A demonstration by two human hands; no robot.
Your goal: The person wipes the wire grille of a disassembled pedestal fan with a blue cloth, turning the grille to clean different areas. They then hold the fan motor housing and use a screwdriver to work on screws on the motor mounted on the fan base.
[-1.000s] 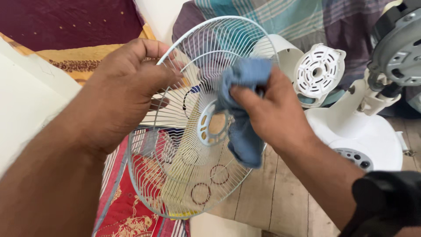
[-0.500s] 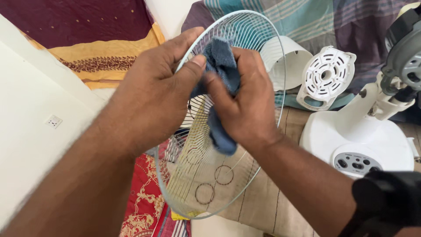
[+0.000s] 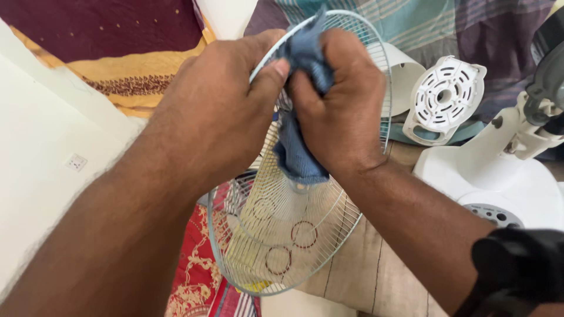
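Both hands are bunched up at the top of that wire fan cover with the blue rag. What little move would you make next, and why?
Probably slide the right hand and its blue cloth down along the wires of the fan guard, while the left hand keeps gripping the rim. The cloth is pressed only against the upper part; the lower wires lie uncovered below it.

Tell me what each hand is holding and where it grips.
The left hand grips the white wire fan guard at its upper rim. The right hand clutches a bunched blue cloth against the guard's wires near the top.
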